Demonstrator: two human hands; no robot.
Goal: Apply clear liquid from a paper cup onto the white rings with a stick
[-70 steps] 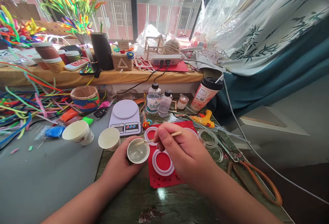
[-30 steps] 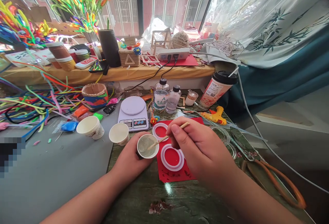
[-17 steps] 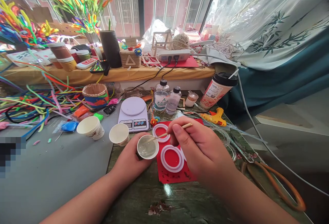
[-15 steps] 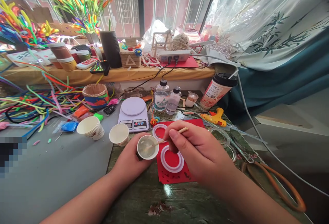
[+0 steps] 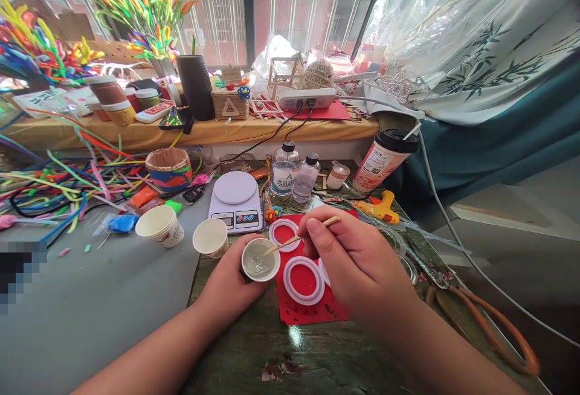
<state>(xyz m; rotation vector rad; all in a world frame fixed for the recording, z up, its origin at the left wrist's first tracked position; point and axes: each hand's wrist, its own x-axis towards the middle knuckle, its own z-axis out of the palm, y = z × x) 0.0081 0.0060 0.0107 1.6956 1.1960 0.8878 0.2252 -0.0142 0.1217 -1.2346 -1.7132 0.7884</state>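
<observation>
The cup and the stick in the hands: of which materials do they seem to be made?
The cup looks like smooth white paper, perhaps coated, by its thin pale rim. The stick seems matt wood or bamboo, by its pale tan colour.

Head-worn view — close above the table (image 5: 235,346), facing forward and down, window (image 5: 222,20) beyond.

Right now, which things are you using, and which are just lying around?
Being used:
held paper cup
clear liquid inside
wooden stick
white rings, probably

Just lying around, I think:
yellow glue gun
black-lidded drink cup
ball of twine
</observation>
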